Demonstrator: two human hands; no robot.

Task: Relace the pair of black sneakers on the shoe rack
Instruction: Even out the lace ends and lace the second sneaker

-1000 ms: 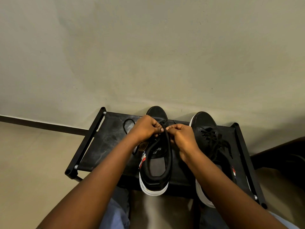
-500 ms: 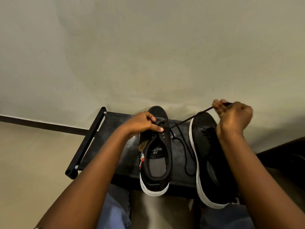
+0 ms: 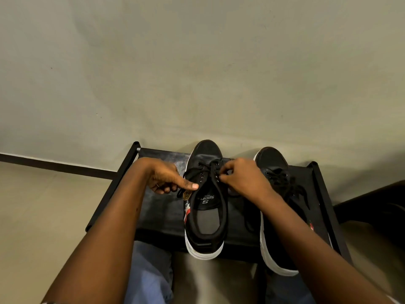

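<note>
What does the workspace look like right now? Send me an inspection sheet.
Surface: black shoe rack, fabric top scuffed.
Job's things: open sneaker partly laced, lace crossing the eyelets nearest the toe; second sneaker beside it, laced, lace ends trailing.
Clutter: nothing seen.
Hands: left hand has its forefinger straight on the open sneaker's collar, other fingers curled, hold unclear; right hand pinches the lace at an eyelet.
Cables: nothing seen.
Surroundings: plain wall, pale floor, dark shape at right.
</note>
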